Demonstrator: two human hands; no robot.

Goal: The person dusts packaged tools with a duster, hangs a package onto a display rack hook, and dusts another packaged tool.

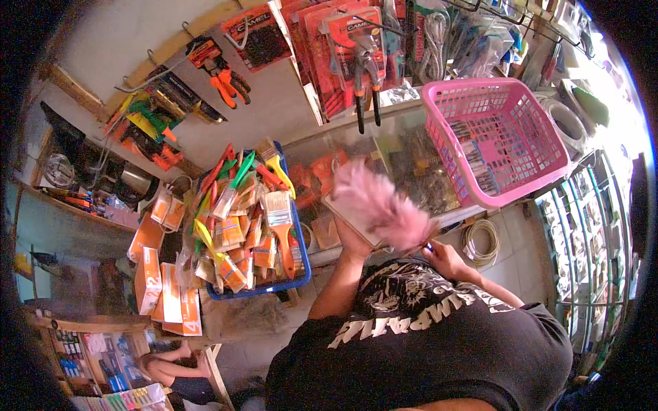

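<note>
A black shirt (425,342) with pale printing fills the space nearest the camera. Beyond it, the right hand (445,260) is closed around the handle end of a pink feather duster (384,205), while the left hand (353,240) grips a flat pale object (348,220). The duster's long axis runs diagonally, its feathered tip pointing up and left over that object, hiding much of it. A glass counter (408,147) stands just past the tip. A blue basket (258,290) heaped with paintbrushes (279,212) sits to the left, a pink basket (514,195) to the right; pliers (367,68) hang above.
</note>
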